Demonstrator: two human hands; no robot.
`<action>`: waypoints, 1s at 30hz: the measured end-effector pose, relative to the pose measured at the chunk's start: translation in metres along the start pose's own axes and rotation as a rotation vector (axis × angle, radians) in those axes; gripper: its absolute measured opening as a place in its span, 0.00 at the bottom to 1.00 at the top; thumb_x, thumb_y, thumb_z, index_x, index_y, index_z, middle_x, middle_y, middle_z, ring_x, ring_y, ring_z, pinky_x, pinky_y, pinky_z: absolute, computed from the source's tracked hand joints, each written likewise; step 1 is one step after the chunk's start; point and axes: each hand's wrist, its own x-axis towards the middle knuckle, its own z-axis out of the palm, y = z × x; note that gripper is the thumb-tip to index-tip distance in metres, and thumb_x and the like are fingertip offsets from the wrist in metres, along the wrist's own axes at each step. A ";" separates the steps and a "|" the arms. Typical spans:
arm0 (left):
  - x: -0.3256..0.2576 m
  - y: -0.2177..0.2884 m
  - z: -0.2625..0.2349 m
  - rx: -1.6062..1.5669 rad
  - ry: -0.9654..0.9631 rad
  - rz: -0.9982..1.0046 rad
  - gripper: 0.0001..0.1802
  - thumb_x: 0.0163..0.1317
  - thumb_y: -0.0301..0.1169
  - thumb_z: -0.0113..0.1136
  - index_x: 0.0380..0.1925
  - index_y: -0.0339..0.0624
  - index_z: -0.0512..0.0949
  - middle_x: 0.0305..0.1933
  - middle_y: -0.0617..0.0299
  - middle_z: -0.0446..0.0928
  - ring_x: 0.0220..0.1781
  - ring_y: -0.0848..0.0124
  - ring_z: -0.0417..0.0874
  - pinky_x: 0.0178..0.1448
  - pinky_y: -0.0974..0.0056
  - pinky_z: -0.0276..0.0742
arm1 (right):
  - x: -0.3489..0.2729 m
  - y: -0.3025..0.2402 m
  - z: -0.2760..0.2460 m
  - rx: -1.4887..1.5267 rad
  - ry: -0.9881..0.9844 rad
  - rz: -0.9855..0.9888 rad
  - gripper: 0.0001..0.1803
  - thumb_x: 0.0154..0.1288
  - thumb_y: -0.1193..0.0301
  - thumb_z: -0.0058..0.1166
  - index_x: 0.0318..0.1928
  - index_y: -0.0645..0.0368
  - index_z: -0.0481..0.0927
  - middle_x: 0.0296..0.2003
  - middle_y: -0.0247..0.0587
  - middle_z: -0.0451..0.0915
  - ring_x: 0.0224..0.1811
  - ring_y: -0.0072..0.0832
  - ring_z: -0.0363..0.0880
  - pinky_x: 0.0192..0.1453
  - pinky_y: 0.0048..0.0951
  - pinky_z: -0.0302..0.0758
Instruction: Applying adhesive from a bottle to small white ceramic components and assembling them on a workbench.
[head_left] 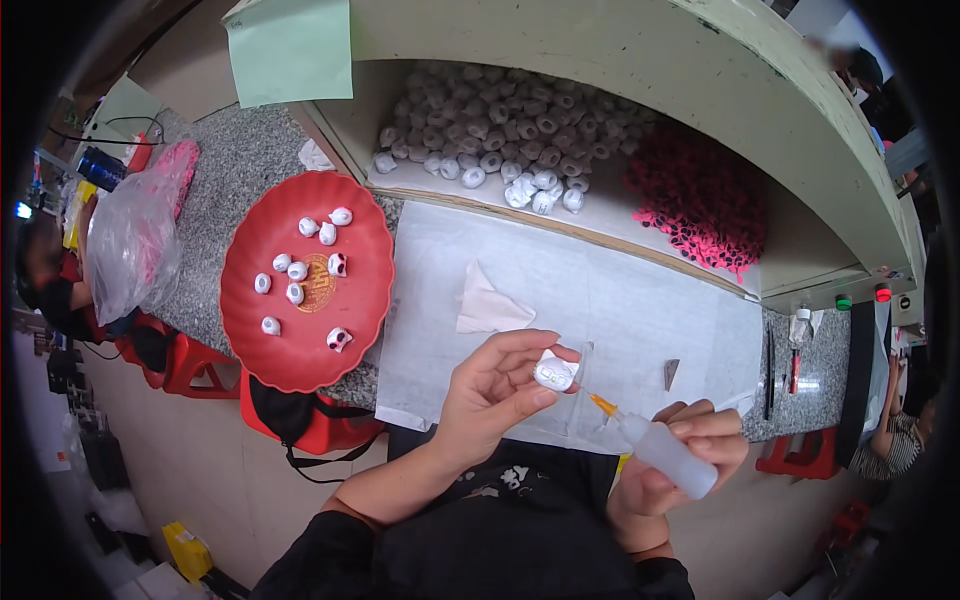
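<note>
Between the thumb and fingers of my left hand is a small white cat-shaped head, its flat side turned up. My right hand grips a translucent squeeze bottle with an orange needle tip. The thin needle points at the right edge of the head; whether it touches cannot be made out. Both hands are above white paper spread on the bench. Past my left hand lies a folded white cloth, and a small grey metal blade is beyond the bottle.
A red scalloped plate at left bears several white heads, two with dark-pink pieces. The shelf behind holds a heap of white heads and a pile of pink-and-black pieces. A plastic bag and red stools are at left.
</note>
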 end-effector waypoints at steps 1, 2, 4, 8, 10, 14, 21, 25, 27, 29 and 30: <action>0.000 0.000 -0.002 -0.002 0.002 0.001 0.18 0.49 0.20 0.53 0.43 0.35 0.65 0.44 0.50 0.69 0.42 0.66 0.75 0.49 0.64 0.69 | -0.001 0.000 0.001 -0.043 -0.055 -0.062 0.25 0.43 0.56 0.61 0.31 0.55 0.60 0.28 0.34 0.62 0.22 0.19 0.60 0.21 0.15 0.61; 0.000 -0.001 -0.003 0.008 -0.010 0.001 0.19 0.49 0.20 0.53 0.43 0.35 0.64 0.44 0.50 0.69 0.42 0.67 0.75 0.49 0.64 0.69 | -0.003 -0.001 0.002 -0.064 -0.072 -0.061 0.27 0.41 0.55 0.62 0.30 0.55 0.59 0.28 0.34 0.62 0.21 0.19 0.61 0.21 0.16 0.62; 0.000 -0.001 -0.004 0.015 -0.019 0.001 0.20 0.49 0.21 0.54 0.44 0.34 0.63 0.44 0.51 0.70 0.43 0.67 0.75 0.50 0.65 0.69 | -0.005 -0.003 0.003 -0.062 -0.097 -0.066 0.26 0.41 0.55 0.62 0.30 0.55 0.60 0.28 0.33 0.62 0.21 0.19 0.61 0.21 0.16 0.63; 0.000 -0.001 -0.004 0.004 -0.031 -0.003 0.20 0.49 0.21 0.54 0.43 0.34 0.63 0.44 0.51 0.70 0.43 0.67 0.74 0.50 0.65 0.69 | -0.005 -0.005 0.006 -0.066 -0.124 -0.074 0.26 0.41 0.57 0.63 0.31 0.54 0.60 0.28 0.33 0.62 0.22 0.19 0.62 0.22 0.17 0.65; 0.000 -0.002 -0.003 0.004 -0.032 -0.007 0.20 0.48 0.21 0.54 0.43 0.34 0.63 0.44 0.51 0.70 0.43 0.67 0.74 0.50 0.65 0.69 | -0.008 -0.004 0.006 -0.074 -0.085 -0.068 0.26 0.41 0.57 0.63 0.31 0.54 0.60 0.28 0.33 0.62 0.22 0.19 0.62 0.22 0.17 0.65; 0.000 -0.004 -0.003 0.013 -0.032 -0.010 0.20 0.48 0.20 0.53 0.43 0.34 0.64 0.43 0.51 0.70 0.43 0.67 0.74 0.50 0.65 0.69 | -0.010 -0.003 0.006 -0.099 -0.057 -0.065 0.25 0.42 0.58 0.62 0.31 0.54 0.60 0.28 0.33 0.62 0.22 0.20 0.62 0.22 0.17 0.65; 0.001 -0.006 -0.001 0.016 -0.034 -0.002 0.19 0.48 0.20 0.53 0.43 0.34 0.64 0.43 0.51 0.70 0.44 0.68 0.74 0.51 0.64 0.69 | -0.010 0.000 0.001 -0.072 -0.094 -0.095 0.25 0.40 0.61 0.64 0.32 0.55 0.61 0.28 0.34 0.63 0.21 0.20 0.62 0.21 0.18 0.64; 0.002 -0.007 -0.001 0.008 -0.024 -0.011 0.19 0.48 0.20 0.53 0.43 0.34 0.64 0.43 0.51 0.70 0.44 0.68 0.74 0.51 0.64 0.69 | -0.009 0.000 -0.002 -0.037 -0.118 -0.101 0.25 0.39 0.64 0.65 0.32 0.55 0.61 0.28 0.34 0.63 0.21 0.20 0.61 0.21 0.18 0.62; 0.002 -0.008 -0.001 0.009 -0.021 -0.008 0.19 0.48 0.20 0.53 0.43 0.34 0.64 0.43 0.51 0.69 0.44 0.68 0.73 0.51 0.63 0.69 | -0.009 0.000 -0.002 -0.034 -0.132 -0.099 0.24 0.39 0.65 0.65 0.31 0.55 0.61 0.28 0.34 0.63 0.21 0.20 0.61 0.21 0.18 0.62; 0.001 -0.007 -0.001 0.006 -0.018 -0.012 0.19 0.48 0.20 0.53 0.43 0.34 0.64 0.43 0.51 0.69 0.44 0.68 0.73 0.51 0.63 0.69 | -0.010 0.000 -0.001 0.006 -0.109 -0.098 0.24 0.40 0.65 0.65 0.31 0.54 0.61 0.28 0.34 0.63 0.21 0.20 0.60 0.21 0.18 0.62; 0.001 -0.007 -0.001 0.002 -0.015 -0.016 0.19 0.48 0.20 0.53 0.43 0.34 0.64 0.43 0.51 0.69 0.44 0.68 0.73 0.51 0.63 0.68 | -0.010 -0.001 -0.001 0.006 -0.109 -0.098 0.24 0.40 0.65 0.65 0.31 0.54 0.61 0.28 0.34 0.63 0.21 0.20 0.60 0.21 0.18 0.62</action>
